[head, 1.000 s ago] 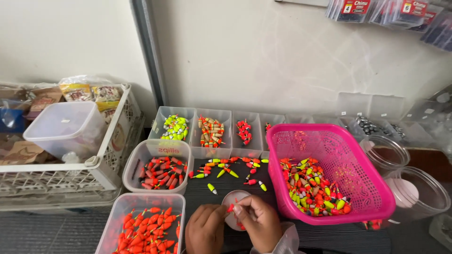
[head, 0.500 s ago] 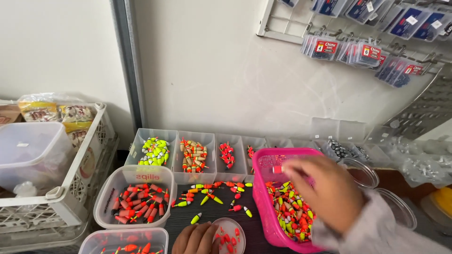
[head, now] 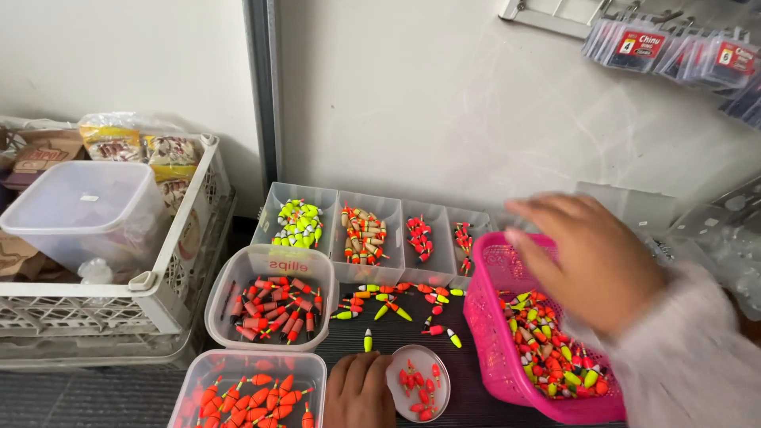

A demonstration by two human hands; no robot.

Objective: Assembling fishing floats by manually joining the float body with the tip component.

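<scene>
My right hand (head: 590, 257) hovers over the pink mesh basket (head: 493, 317), fingers spread, holding nothing that I can see. The basket holds several small fishing floats (head: 547, 349) in red, yellow and green. My left hand (head: 358, 390) rests at the bottom edge, touching the left rim of a small round clear lid (head: 420, 382) that holds several red floats. Loose floats (head: 396, 305) lie on the dark mat between the lid and the trays.
A clear divided tray (head: 380, 230) with sorted floats stands against the wall. Two clear tubs of orange-red floats (head: 269, 305) (head: 250, 396) sit at left. A white crate (head: 170, 293) with a lidded clear box (head: 79, 210) stands far left. Hanging packets (head: 682, 51) top right.
My right hand has left the lid near my left hand and risen to the right over the pink basket. The view has tilted upward and moved closer.
</scene>
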